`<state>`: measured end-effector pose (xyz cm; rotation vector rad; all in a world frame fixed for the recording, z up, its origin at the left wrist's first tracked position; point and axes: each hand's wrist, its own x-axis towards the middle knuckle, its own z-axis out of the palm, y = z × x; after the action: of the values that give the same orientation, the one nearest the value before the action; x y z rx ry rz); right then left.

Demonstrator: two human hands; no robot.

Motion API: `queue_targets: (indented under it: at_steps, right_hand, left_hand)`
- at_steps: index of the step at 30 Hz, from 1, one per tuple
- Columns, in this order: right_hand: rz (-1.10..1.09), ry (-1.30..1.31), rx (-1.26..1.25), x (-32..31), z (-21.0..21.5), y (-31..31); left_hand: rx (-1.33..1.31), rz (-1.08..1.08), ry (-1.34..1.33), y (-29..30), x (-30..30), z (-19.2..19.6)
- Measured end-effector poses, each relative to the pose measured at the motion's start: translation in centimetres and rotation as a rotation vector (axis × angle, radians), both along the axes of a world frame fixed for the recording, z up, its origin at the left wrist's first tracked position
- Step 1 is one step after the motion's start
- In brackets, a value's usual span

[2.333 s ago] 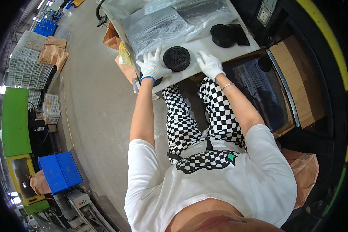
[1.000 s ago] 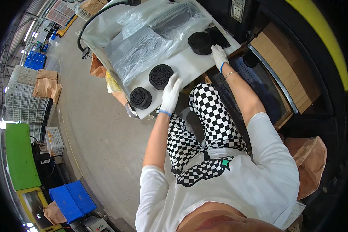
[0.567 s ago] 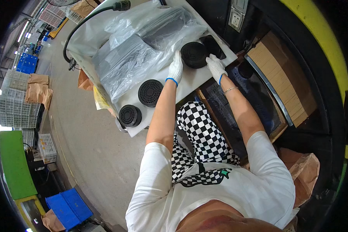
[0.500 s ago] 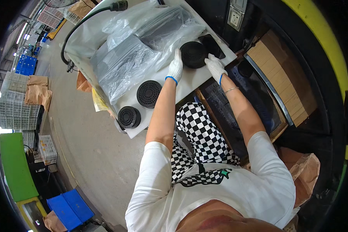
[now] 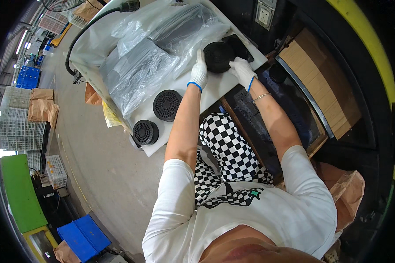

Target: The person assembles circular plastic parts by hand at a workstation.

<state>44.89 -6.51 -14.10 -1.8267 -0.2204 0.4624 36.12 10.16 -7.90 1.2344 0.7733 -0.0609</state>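
Note:
A black round perforated plastic cap is between my two gloved hands at the far right part of the white table. My left hand presses its left side, fingers pointing away from me. On the right rim, the fingertips of my right hand are closed. Both gloves are white knit with blue cuffs. Just beyond my right fingers lies a flat black glossy rectangle. Two similar black parts rest nearer on the table: a larger perforated cap and a smaller, taller one.
Clear plastic bags cover much of the table's left and far side. A black hose arches over its left edge. To the right sit a dark wooden-edged bin and a cardboard sheet. A socket is mounted beyond.
Both hands and the cap between them have shifted slightly away from me. The cap looks a little more tilted. The other two black parts stay in place on the table.

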Motion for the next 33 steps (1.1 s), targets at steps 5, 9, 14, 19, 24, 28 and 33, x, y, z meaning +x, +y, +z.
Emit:
queue_targets:
  at_steps: [5, 9, 14, 19, 24, 28, 33]
  right_hand:
    - [0.307, -0.483, 0.269, 0.9, -3.8, -3.4]
    - [-0.276, 0.146, 0.548, -6.2, 1.7, -8.0]
    - [0.000, -0.545, -0.764, -12.1, -3.2, -17.8]
    - [0.098, -0.424, -1.064, -15.7, -7.4, -22.7]
    - [0.362, -0.559, -1.143, -16.2, -5.5, -17.8]
    - [0.521, -0.517, -1.250, -16.0, -5.1, -15.5]
    - [0.591, -0.499, -1.401, -14.1, -3.7, -16.3]
  left_hand:
    - [-0.181, 0.268, -0.266, -0.3, -2.7, -2.3]
    - [-0.322, 0.052, -0.389, -2.3, -12.8, -0.3]
    - [-0.476, 0.196, -0.361, -2.4, -27.7, -1.2]
    - [-0.720, 0.378, -0.345, -5.8, -35.7, -6.5]
    - [-0.786, 0.365, -0.262, -11.5, -38.3, -11.8]
    - [-0.662, 0.319, -0.202, -12.3, -37.8, -12.5]
    - [-0.670, 0.392, -0.222, -11.8, -38.3, -12.4]
